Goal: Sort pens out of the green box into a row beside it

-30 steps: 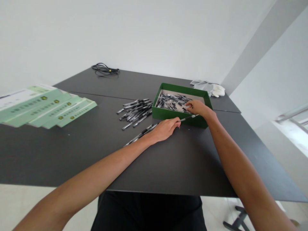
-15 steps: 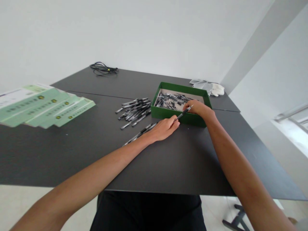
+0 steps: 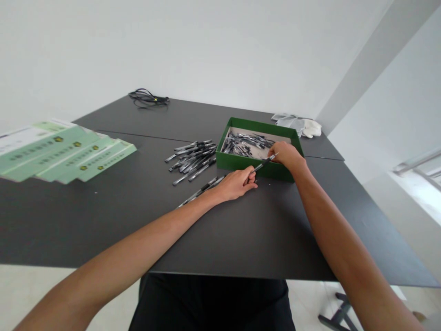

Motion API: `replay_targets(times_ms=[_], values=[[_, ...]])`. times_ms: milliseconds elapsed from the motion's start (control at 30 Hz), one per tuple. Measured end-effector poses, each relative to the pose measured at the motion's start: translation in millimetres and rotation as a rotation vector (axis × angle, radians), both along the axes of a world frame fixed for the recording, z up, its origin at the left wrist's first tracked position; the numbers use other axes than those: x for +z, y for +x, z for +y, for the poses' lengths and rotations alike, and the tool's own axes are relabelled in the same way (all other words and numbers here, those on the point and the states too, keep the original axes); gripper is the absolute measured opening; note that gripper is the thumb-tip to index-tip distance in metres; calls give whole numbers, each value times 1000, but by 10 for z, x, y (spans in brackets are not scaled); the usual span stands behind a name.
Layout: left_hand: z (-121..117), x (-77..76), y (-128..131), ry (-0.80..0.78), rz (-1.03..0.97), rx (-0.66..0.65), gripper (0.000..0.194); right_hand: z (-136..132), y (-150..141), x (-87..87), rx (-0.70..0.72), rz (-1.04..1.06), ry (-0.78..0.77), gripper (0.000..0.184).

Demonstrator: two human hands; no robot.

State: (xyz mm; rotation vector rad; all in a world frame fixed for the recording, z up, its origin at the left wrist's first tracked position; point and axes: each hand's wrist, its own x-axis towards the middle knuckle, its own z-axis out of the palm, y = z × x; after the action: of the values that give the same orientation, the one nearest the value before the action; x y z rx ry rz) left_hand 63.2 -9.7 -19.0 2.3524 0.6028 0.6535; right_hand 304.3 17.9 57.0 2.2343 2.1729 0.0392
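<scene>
While my left hand (image 3: 237, 185) curls almost shut on one end of a slim black pen (image 3: 263, 162), my right hand (image 3: 287, 155) pinches its other end just above the front wall of the green cardboard box (image 3: 255, 168). A jumble of glossy pens (image 3: 246, 146) remains inside, while a roughly aligned heap of pens (image 3: 191, 162) and a few stray pens (image 3: 203, 189) lie outside on the matte black tabletop (image 3: 103, 220), toward its near edge from the box.

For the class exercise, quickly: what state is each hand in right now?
Left hand: closed, holding a black pen.
Right hand: closed, apparently gripping the same pen near its other end.
</scene>
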Motion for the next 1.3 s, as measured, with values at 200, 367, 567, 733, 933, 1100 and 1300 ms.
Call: replay_targets(times_ms=[200, 367, 567, 733, 933, 1100, 1300], values=[[6, -24, -6, 20, 11, 9, 33, -17, -8, 5, -37, -70, 18, 26], [-49, 32, -7, 58, 62, 61, 29, 12, -7, -19, -126, -114, -31, 33], [-72, 67, -11, 105, 104, 80, 22, 26, -6, -7, -128, -116, -62, 39], [-67, 56, -14, 119, 119, 77, 19, 18, -17, 9, -122, -125, -74, 42], [-48, 20, -18, 134, 113, 71, 18, 12, -21, -9, -123, -122, -71, 45], [-44, 19, -14, 128, 102, 71, 19, -10, -47, -9, -97, -91, -43, 40], [-80, 85, -24, 53, 80, 84, 33, 2, -55, 5, -7, 19, 105, 21]])
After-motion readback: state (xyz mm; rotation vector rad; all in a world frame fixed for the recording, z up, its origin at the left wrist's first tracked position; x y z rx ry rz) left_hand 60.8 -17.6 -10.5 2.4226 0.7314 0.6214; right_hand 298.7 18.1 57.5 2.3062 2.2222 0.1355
